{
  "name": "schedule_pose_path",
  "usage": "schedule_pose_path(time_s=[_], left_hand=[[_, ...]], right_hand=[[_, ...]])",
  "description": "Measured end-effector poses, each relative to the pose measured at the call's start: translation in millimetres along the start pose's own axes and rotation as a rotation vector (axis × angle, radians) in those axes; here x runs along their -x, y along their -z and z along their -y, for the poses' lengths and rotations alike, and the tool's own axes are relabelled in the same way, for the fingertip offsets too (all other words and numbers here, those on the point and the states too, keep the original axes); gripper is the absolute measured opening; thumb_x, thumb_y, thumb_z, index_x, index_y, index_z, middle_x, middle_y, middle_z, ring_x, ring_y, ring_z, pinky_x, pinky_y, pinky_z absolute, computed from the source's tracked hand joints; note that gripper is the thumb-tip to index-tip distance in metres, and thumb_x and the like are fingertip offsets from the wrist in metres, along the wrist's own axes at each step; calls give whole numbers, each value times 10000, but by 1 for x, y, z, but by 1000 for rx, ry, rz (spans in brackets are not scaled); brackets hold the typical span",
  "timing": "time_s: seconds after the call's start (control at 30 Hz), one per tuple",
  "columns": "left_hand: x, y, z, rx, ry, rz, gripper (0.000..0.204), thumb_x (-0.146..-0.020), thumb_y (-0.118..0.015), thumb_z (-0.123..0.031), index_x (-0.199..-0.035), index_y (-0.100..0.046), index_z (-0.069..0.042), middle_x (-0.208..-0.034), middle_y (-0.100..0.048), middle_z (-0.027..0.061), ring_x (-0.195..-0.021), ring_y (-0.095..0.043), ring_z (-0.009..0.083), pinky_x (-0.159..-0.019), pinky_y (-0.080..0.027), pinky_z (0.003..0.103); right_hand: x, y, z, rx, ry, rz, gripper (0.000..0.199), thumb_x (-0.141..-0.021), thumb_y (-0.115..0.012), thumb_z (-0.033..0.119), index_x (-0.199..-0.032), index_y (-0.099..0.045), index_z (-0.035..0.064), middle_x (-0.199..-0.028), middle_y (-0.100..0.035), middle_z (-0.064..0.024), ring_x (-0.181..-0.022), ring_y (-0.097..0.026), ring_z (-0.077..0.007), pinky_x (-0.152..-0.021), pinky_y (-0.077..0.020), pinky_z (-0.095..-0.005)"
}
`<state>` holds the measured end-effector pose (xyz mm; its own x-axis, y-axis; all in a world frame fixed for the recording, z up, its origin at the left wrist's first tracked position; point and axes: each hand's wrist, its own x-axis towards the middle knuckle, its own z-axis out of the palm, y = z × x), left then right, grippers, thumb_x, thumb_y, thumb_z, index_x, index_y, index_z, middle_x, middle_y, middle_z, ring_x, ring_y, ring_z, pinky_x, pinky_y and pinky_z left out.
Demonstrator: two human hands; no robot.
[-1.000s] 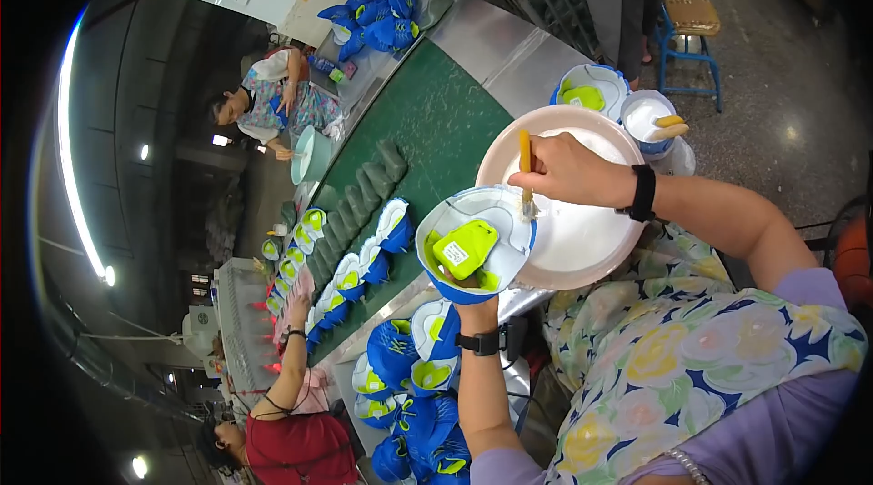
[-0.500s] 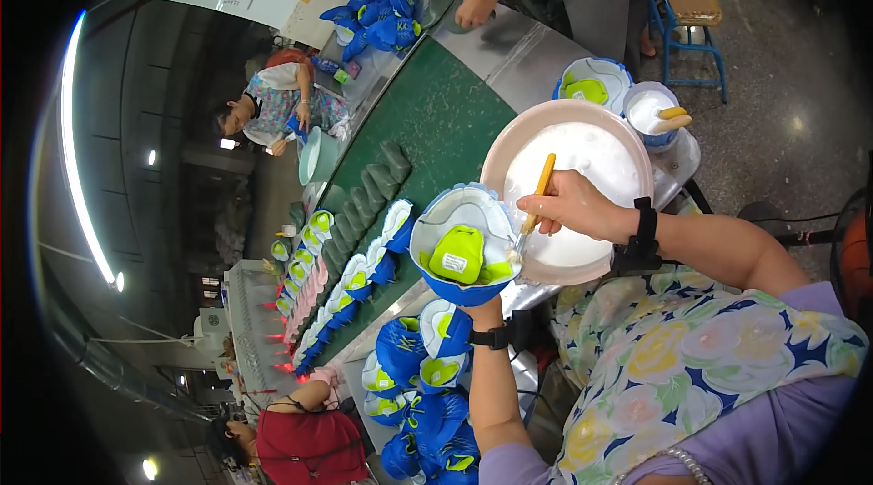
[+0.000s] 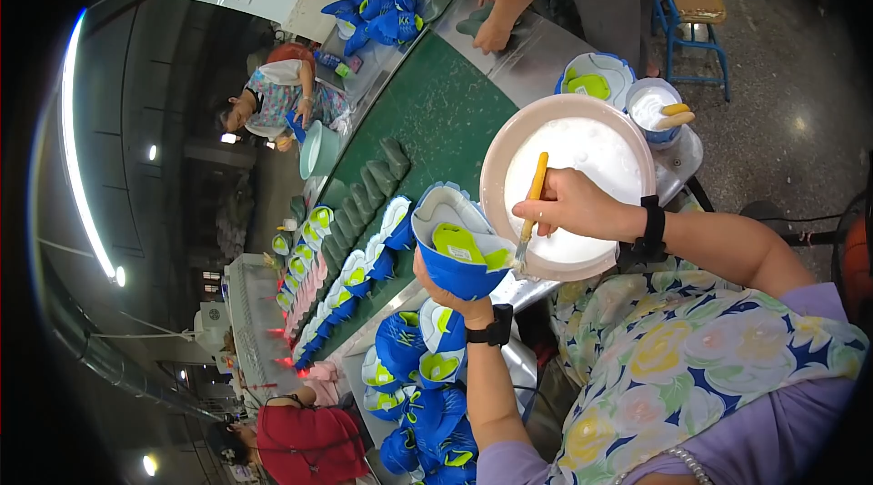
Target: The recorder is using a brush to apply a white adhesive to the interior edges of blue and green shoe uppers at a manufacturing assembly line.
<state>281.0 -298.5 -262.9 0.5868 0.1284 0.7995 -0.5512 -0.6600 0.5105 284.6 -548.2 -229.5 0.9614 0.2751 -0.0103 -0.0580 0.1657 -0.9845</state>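
My left hand [image 3: 452,296] is closed around the underside of a blue shoe upper [image 3: 459,274], holding it tilted beside a basin. The upper's pale grey edge and lime-green lining face upward, and a white label shows on the lining. My right hand [image 3: 577,205] grips a brush [image 3: 535,197] by its yellow handle. The brush's whitish bristles point down at the upper's right edge; whether they touch it is hard to tell. Under my right hand stands a wide pale-pink basin [image 3: 494,150] of white liquid.
More blue uppers [image 3: 441,421] are piled near my left forearm. Rows of uppers and grey-green shoe lasts [image 3: 368,194] lie on the green conveyor belt [image 3: 455,112]. Behind the basin are another upper [image 3: 596,76] and a tub [image 3: 651,108] with yellow-handled brushes. Co-workers stand around the line.
My left hand has tipped the shoe upper, so more of its blue outer side shows. The brush has shifted slightly down and left. The far co-worker's hands have moved with a grey-green piece.
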Motion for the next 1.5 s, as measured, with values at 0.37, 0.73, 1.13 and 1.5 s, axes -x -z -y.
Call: schedule_pose_path(time_s=[0.37, 0.73, 1.13, 1.5], left_hand=[[36, 24, 42, 1385, 1357, 651, 608, -949, -531, -464, -1411, -441, -79, -1316, -582, 145, -1179, -592, 312, -999, -494, 481], [54, 7, 12, 1292, 1252, 676, 633, -924, -569, -462, -1409, -445, -76, -1311, -584, 150, -1174, -595, 325, -989, -502, 492], [25, 16, 8, 1241, 1161, 517, 661, -896, -610, -461, -1407, -449, -73, -1306, -586, 156, -1169, -597, 339, -978, -510, 504], [28, 20, 12, 1167, 1102, 322, 723, -857, -665, -458, -1430, -432, -83, -1322, -575, 166, -1181, -585, 383, -989, -494, 551]], right_hand=[[3, 26, 32, 209, 700, 147, 173, -903, -684, 175, -1012, -646, 46, -964, -691, -101, -897, -682, -232, -798, -522, -309], [-26, 19, 35, 663, 810, 216, 239, -899, -650, 252, -914, -570, 27, -858, -661, -157, -766, -659, -342, -700, -529, -398], [-15, 38, 55, 658, 444, 206, 190, -876, -655, 181, -896, -627, -6, -825, -661, -177, -767, -647, -339, -706, -493, -385], [-21, 34, 34, 878, 715, 497, 109, -881, -631, 157, -917, -641, 55, -887, -648, -109, -856, -620, -313, -796, -494, -390]])
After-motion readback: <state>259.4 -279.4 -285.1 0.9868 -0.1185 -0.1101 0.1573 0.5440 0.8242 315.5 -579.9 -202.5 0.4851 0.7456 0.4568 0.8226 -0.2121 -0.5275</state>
